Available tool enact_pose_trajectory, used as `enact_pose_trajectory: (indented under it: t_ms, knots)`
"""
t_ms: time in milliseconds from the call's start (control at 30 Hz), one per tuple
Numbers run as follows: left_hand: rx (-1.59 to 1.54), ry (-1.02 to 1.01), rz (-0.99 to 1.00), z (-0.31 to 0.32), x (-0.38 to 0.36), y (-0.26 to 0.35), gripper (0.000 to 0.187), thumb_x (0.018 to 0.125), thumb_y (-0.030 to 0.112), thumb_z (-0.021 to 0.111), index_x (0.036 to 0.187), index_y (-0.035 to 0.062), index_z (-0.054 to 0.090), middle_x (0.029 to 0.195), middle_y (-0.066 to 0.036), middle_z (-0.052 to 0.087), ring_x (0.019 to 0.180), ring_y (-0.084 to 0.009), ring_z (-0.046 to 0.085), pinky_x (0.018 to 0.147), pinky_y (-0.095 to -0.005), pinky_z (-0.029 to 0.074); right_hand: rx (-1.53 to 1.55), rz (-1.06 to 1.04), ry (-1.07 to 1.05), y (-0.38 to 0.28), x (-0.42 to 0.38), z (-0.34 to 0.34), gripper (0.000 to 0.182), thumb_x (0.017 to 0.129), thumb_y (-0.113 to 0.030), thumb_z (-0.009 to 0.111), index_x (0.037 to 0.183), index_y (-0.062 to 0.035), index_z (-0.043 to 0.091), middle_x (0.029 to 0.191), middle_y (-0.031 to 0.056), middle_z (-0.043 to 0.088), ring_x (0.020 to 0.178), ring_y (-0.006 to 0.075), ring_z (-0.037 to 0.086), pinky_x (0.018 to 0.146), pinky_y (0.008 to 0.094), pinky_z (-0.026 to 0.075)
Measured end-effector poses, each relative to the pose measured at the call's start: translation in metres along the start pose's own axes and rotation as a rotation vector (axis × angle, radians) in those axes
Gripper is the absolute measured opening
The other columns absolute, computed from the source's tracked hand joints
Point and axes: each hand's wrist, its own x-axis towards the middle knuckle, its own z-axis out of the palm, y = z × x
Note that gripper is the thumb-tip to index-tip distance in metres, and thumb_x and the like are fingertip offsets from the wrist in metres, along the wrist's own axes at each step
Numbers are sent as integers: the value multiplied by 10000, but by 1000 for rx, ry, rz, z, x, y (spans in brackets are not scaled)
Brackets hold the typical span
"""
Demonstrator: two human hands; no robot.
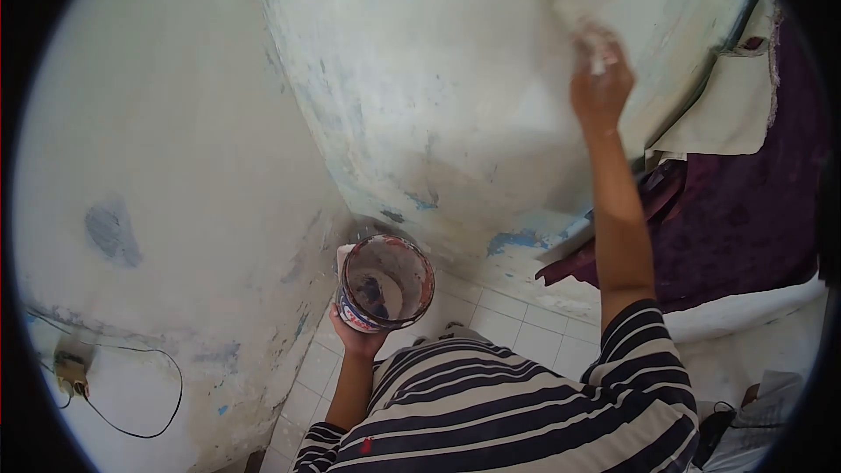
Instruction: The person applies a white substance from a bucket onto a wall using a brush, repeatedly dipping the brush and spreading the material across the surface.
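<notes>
My left hand (pixel 355 337) grips a paint bucket (pixel 420 273) low and from beneath, close to the corner of the walls. The bucket tilts toward me; its rim is smeared reddish, and some pale paint and a dark patch show inside. Raised at the upper right, my right hand (pixel 603 66) is closed around a paintbrush (pixel 565 10), blurred by motion. Its pale tip overlaps the patchy whitish wall (pixel 455 61) in this view. White smears mark the fingers of that hand.
Dark purple cloth (pixel 745 219) and a cream piece of fabric (pixel 723 109) lie on the right. An electrical socket (pixel 72 372) with a looping cable (pixel 180 394) is on the left wall. White floor tiles (pixel 504 305) show below.
</notes>
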Motion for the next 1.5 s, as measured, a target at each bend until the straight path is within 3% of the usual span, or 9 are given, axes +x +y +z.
enact_pose_trajectory:
  t_ms: [100,300,400,533,700,933,1200,1333,1500]
  knots:
    - [0,27,42,8,-4,5,776,958,619,302,1549,127,406,1539,-163,452,1423,-400,437,1105,-653,410,-104,-194,148,3,20,5,215,897,-2,612,1082,-50,711,1083,109,739,984,303,714,798,361,605]
    - [576,-113,178,3,-2,8,837,942,685,193,1593,184,356,1599,-137,391,1455,-408,384,1141,-662,337,-312,-449,-507,-17,-188,63,238,911,-147,628,1107,-215,743,1257,107,700,1057,323,704,833,437,610]
    - [-46,-70,16,6,3,5,722,985,568,354,1537,107,400,1515,-179,461,1401,-402,461,1078,-658,447,-110,-135,-772,-31,-206,63,255,917,-133,609,1127,-194,741,1270,123,694,1081,316,696,881,449,595]
    - [-63,22,0,-3,1,5,760,980,608,303,1557,121,387,1543,-163,446,1401,-415,458,1112,-624,423,-122,205,-443,-10,-89,54,226,938,-110,586,1103,-73,737,1167,149,729,1047,325,708,897,388,581]
    - [-40,57,-24,-7,9,8,798,961,660,278,1562,145,386,1555,-164,432,1414,-413,440,1090,-664,411,-96,-177,35,-12,17,22,212,916,50,614,1056,-45,741,1151,94,742,995,247,737,807,342,609]
    - [-58,-36,-66,-28,19,7,808,953,672,270,1583,175,361,1590,-151,386,1454,-403,388,1085,-686,390,-157,-405,-630,-31,-148,46,214,877,-63,682,1075,-83,758,1172,149,723,1056,321,716,865,396,609]
    - [-45,22,-58,-20,12,11,820,949,673,226,1588,176,360,1596,-148,389,1464,-403,375,1146,-662,331,116,153,-92,-10,-3,35,275,886,-38,621,1139,-86,717,1028,135,745,912,359,711,811,397,579]
    - [-14,22,-54,-31,9,10,814,952,665,229,1589,174,358,1595,-145,391,1465,-402,374,1156,-655,322,-72,-245,40,-4,9,37,266,837,-18,634,1081,-80,720,1023,121,735,905,326,711,779,392,584]
    - [-61,10,-67,-31,10,9,818,960,676,215,1597,179,344,1605,-145,378,1472,-404,363,1153,-662,318,-218,-387,-518,-30,-130,62,192,868,-44,666,1015,-120,762,1103,137,737,1000,271,731,871,400,619]
